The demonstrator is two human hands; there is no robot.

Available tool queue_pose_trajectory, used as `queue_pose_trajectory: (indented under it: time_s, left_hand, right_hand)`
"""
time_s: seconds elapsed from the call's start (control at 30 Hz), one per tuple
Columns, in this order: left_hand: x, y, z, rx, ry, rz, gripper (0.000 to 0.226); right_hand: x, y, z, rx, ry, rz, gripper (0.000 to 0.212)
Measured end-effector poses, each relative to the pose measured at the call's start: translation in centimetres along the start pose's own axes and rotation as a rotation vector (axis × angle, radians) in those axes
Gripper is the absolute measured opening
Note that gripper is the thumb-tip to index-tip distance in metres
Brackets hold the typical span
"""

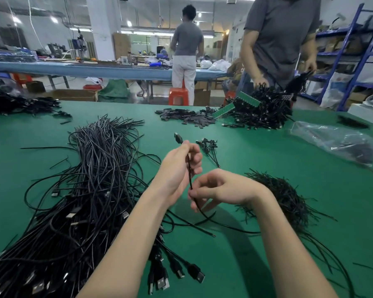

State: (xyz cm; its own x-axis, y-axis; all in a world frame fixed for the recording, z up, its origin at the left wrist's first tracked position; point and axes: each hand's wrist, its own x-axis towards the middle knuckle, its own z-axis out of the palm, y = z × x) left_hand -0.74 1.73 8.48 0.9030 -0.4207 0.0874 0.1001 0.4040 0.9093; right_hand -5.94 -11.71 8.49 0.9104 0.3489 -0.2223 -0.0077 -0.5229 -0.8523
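Left hand (178, 168) grips a black USB cable (189, 174) at centre frame, its plug (178, 137) jutting above the fingers, while the right hand (220, 187) pinches the same cable just below. Both hover over a green table (256, 151); a heap of loose cables (91, 179) sprawls at left.

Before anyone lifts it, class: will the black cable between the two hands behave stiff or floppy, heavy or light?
Probably floppy: the black cable runs straight only between the left hand and right hand; below, it droops and curls over the green table. Likely light, being thin. The plug end might swing.
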Motion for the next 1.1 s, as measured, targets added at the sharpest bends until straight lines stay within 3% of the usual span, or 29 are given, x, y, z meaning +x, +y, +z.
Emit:
queue_pose_trajectory:
  time_s: [0.23,0.43,0.5,0.57,0.63,0.7,0.8,0.9,1.03,1.1]
  left_hand:
    - [-0.6,1.2,-0.1,-0.006,-0.092,-0.034,0.042]
    - [-1.3,2.8,-1.0,-0.135,-0.312,0.014,0.052]
    - [-1.8,3.4,-1.5,-0.085,-0.460,-0.031,0.052]
    - [-1.9,3.1,-1.5,0.079,-0.548,-0.097,0.052]
    - [-1.7,2.3,-1.1,0.264,-0.514,-0.140,0.055]
    - [-1.1,1.1,-0.4,0.362,-0.424,-0.119,0.054]
    - [-0.7,0.4,0.2,0.167,-0.359,-0.045,0.046]
    - [-0.4,1.4,-1.0,-0.175,-0.306,-0.033,0.046]
    - [-0.4,2.7,-2.5,-0.314,-0.305,-0.051,0.051]
    - [-0.4,3.0,-2.8,-0.331,-0.306,-0.041,0.052]
  right_hand:
    - [0.5,0.7,0.2,0.293,0.053,-0.090,0.016]
    - [-0.2,3.5,-0.8,0.371,-0.078,0.066,0.027]
    - [-0.7,3.5,-1.9,0.320,0.032,0.139,0.017]
    - [-1.1,2.1,-2.9,0.305,0.276,0.120,0.012]
    - [-1.6,-0.2,-3.3,0.352,0.510,0.030,0.014]
    - [-2.0,-2.5,-2.9,0.321,0.612,-0.089,0.014]
    - [-2.1,-5.0,-1.5,0.191,0.657,-0.268,0.013]
    - [-1.6,-5.1,-0.4,0.234,0.420,-0.348,0.013]
    - [-0.6,-1.0,-0.4,0.456,-0.076,-0.269,0.008]
    - [-0.1,1.5,-0.5,0.464,-0.188,-0.146,0.013]
